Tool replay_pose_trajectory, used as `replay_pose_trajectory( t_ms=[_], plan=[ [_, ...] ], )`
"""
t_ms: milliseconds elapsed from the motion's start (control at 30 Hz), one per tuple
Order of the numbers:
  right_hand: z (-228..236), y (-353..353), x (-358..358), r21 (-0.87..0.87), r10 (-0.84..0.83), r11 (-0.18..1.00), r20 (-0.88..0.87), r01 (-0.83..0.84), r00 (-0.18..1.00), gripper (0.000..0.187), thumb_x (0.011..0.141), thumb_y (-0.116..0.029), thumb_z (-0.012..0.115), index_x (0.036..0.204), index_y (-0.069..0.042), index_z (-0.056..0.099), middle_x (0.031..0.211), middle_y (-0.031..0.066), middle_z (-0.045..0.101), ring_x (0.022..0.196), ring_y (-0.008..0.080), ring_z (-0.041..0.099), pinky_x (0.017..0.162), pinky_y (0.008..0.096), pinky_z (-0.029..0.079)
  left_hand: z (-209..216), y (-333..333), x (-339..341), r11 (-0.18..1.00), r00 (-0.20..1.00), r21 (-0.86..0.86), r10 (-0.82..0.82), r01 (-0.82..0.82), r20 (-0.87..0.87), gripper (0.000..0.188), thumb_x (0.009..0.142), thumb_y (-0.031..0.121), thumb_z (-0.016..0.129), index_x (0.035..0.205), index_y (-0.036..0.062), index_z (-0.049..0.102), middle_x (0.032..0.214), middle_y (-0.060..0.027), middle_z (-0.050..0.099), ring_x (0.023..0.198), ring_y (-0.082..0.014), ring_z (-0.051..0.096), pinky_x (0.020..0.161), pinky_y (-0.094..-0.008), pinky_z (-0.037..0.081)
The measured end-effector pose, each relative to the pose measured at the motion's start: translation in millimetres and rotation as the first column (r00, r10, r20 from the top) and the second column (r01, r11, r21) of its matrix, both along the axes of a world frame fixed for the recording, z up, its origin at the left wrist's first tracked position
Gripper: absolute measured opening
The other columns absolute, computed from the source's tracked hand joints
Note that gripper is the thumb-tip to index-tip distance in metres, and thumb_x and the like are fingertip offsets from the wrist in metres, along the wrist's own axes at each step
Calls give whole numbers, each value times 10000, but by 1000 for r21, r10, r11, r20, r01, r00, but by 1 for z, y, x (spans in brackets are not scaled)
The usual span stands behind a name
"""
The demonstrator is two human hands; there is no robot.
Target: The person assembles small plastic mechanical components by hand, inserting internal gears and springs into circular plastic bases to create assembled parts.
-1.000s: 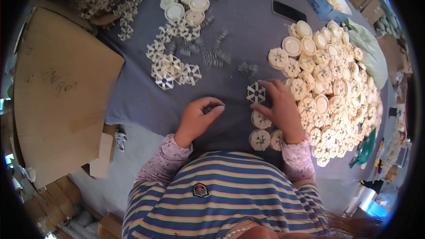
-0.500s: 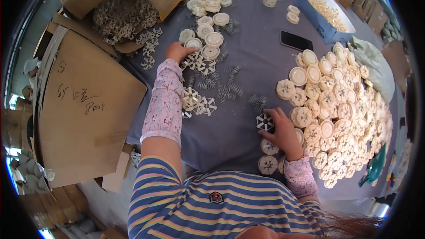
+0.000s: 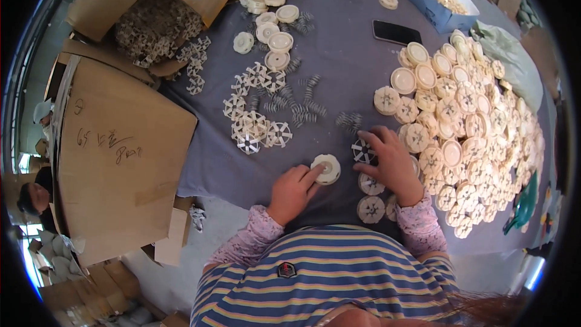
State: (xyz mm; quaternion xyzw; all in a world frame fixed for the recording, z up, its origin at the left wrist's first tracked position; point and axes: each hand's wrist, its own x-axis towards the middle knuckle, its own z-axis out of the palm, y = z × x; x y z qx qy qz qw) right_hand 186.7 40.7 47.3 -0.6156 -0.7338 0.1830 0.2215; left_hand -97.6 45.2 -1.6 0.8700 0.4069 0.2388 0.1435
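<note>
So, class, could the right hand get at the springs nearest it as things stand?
Probably yes: the springs lie just beyond the right hand, with nothing visibly between, though the white spoked piece in its grip may need releasing first.

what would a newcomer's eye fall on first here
Probably the large heap of cream, round plastic discs covering the right side of the grey cloth-covered table. Next might come the big brown cardboard box at the left, with dark handwriting on its side. At the near edge, the left hand touches a white, round plastic disc, while the right hand is at a white, spoked plastic wheel.
</note>
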Motion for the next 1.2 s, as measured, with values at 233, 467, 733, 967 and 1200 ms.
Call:
replay_pose_trajectory(
  t_ms=[233,467,733,967,1200],
  plan=[
    [26,-21,-34,-13,191,976,-419,-217,887,444,833,-126,870,1248,-66,724,1236,148,674,1112,337,690,906,409,576,41,-13,6,190,548,-758,585,624,597,608,1146,388,449,1601,-16,427,1091,-51,612,796,-111,552,637,-252,448],
    [4,-22,-44,157,385,923,-419,-352,822,376,827,-121,873,1166,-58,723,1089,115,708,1043,317,689,873,405,570,43,-18,24,139,560,-792,635,594,532,565,1177,379,379,1604,11,413,1206,-56,637,805,-98,550,640,-251,450],
    [-5,-29,-45,32,179,981,-552,-193,814,211,844,20,763,1037,-25,693,989,110,701,932,288,701,838,359,551,22,-21,10,399,695,-813,432,424,574,310,1120,219,580,1363,29,618,1065,-23,659,766,-75,570,650,-228,471],
    [-7,-26,-44,-78,88,977,-702,-200,707,206,917,51,720,1116,0,695,1045,106,687,994,222,714,868,316,560,1,-21,14,222,510,-791,659,571,553,270,1028,83,698,1288,38,638,994,-11,658,757,-77,575,656,-231,478],
    [-2,-30,-35,-302,-114,922,-810,-242,576,312,934,8,780,1231,4,681,1135,70,716,1065,149,703,911,304,586,15,-12,20,716,728,-633,261,296,634,318,1011,88,742,1315,49,660,1034,-20,710,827,-58,600,691,-221,489]
  ],
)
